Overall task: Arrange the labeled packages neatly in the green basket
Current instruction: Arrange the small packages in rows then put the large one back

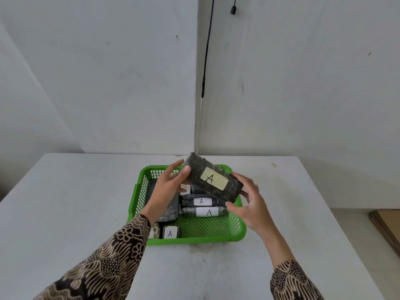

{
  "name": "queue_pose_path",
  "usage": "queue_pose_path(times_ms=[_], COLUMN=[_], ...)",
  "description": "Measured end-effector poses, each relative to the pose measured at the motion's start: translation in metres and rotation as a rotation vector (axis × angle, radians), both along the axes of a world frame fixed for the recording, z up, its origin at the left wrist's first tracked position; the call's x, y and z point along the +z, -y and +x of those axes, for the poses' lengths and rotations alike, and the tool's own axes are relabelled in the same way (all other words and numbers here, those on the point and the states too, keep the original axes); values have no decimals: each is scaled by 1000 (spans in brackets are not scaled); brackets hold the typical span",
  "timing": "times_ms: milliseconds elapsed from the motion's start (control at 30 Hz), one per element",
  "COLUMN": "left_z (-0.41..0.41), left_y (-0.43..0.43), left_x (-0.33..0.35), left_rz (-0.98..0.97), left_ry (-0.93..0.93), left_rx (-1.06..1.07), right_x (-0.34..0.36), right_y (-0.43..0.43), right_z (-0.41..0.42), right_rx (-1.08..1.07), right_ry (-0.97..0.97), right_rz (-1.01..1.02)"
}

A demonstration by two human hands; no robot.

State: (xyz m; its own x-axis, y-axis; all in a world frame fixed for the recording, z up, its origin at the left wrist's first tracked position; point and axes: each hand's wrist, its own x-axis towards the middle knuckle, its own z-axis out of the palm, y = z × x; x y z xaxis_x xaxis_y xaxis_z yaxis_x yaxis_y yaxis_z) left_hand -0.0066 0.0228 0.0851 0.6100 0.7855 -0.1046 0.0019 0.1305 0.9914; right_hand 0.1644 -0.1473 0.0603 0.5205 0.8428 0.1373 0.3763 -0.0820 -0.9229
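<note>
Wall point(97, 83): pale, scuffed, two faces meeting at a corner behind the work area.

Tabletop point(65, 202): light grey, flat, butted into the wall corner; faint stains near its near-centre and far right.

Green basket point(194, 240): shallow plastic tray with lattice walls and floor, standing at the middle of the tabletop. Right near part of its floor bare.

Sleeves point(112, 252): dark brown and cream patterned fabric on both forearms, entering from the lower edge.

Held package point(201, 167): dark, plastic-wrapped block, tilted, raised above the far right part of the basket. Pale label point(213, 178) marked "A" faces the camera.

Left hand point(171, 182): fingers spread along the far left end of the held package, thumb pressed on its upper face.

Right hand point(252, 202): curled around the near right end of the held package, fingertips under its lower edge. Both hands grip the package between them.

Packages in basket: two narrow dark rolls lying side by side across the middle, each with a white "A" label, upper point(201, 201) and lower point(207, 212); one small upright package point(170, 232) labelled "A" against the near wall; one dark flat package point(171, 211) partly hidden under the left wrist; another label point(185, 187) partly hidden behind the left hand.

Black cable point(207, 50): hanging down the wall corner.
</note>
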Motion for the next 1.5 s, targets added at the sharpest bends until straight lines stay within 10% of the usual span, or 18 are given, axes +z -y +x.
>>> queue_pose_path(times_ms=[467,667,1500], left_z=[-18,-10,-56], left_y=[24,33,4], left_x=[-69,-86,-103], left_rz=[-5,390,568], left_ry=[-685,-1026,-688], left_rx=[-147,-248,61], right_x=[-60,-67,-76], right_y=[6,6,10], right_z=[-26,-33,-37], right_rx=[-296,-315,-274], right_ry=[38,136,331], right_rz=[-156,-143,-178])
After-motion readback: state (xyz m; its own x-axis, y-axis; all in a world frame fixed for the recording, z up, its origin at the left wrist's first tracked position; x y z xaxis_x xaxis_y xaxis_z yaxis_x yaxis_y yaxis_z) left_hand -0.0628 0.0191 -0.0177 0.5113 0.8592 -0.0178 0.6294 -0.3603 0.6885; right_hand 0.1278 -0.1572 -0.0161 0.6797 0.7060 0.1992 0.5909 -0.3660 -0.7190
